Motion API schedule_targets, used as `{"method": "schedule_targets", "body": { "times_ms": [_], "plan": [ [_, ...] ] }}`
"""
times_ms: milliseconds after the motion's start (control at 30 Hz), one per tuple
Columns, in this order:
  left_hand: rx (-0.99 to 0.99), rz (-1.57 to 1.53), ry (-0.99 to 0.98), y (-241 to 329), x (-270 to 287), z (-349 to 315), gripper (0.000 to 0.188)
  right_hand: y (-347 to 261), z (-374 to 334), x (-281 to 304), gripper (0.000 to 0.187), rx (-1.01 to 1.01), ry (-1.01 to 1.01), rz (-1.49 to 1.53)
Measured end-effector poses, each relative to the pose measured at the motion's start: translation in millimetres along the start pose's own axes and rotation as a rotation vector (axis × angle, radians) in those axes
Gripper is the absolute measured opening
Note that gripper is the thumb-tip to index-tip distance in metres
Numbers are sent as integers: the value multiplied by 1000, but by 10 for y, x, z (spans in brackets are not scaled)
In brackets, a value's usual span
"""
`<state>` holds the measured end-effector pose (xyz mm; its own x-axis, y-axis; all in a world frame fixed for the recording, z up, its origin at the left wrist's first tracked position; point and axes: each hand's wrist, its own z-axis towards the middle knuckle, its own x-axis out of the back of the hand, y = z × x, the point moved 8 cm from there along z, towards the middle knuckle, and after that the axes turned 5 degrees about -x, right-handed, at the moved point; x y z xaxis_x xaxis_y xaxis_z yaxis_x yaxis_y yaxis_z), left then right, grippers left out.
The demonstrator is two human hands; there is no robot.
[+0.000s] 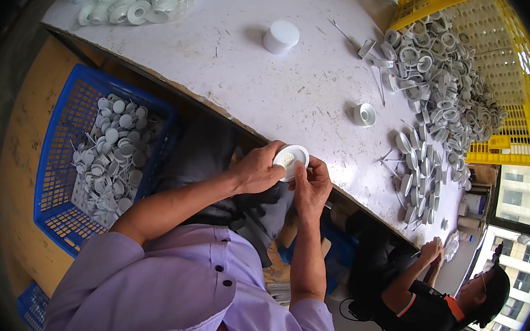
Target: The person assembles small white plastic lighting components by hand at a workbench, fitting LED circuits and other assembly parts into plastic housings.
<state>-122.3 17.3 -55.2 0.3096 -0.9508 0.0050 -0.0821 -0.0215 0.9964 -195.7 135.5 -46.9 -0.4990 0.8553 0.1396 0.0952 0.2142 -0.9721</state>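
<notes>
Just past the table's near edge, a small white round LED light point(300, 153) is held in both hands. It has a wide rim, and yellowish dots show on the disc inside it. My left hand point(259, 169) is closed on its left side, the thumb at the rim. From the lower right, my right hand point(313, 187) pinches the rim, with the thumb on the front face. The fingers hide the back of the light. On the table to the right of my hands lies a white cup-shaped housing point(365, 115), and farther back stands a white round tub point(281, 37).
A blue basket point(60, 153) of white round lights is at my left. A yellow crate point(510, 65) lies tipped at the right, lights spilling onto the table point(223, 61). A plastic bag of white rings point(138, 5) is at the far left. Another person point(417, 285) works at lower right.
</notes>
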Motion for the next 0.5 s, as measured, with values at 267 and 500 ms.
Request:
{"method": "schedule_targets", "body": {
  "times_ms": [267,500],
  "plan": [
    [-100,-26,5,-4,-8,27,42,-20,-29,2,15,-3,30,-1],
    [17,-151,-62,-49,-58,30,43,-35,-38,34,16,-21,45,-11]
  ]
}}
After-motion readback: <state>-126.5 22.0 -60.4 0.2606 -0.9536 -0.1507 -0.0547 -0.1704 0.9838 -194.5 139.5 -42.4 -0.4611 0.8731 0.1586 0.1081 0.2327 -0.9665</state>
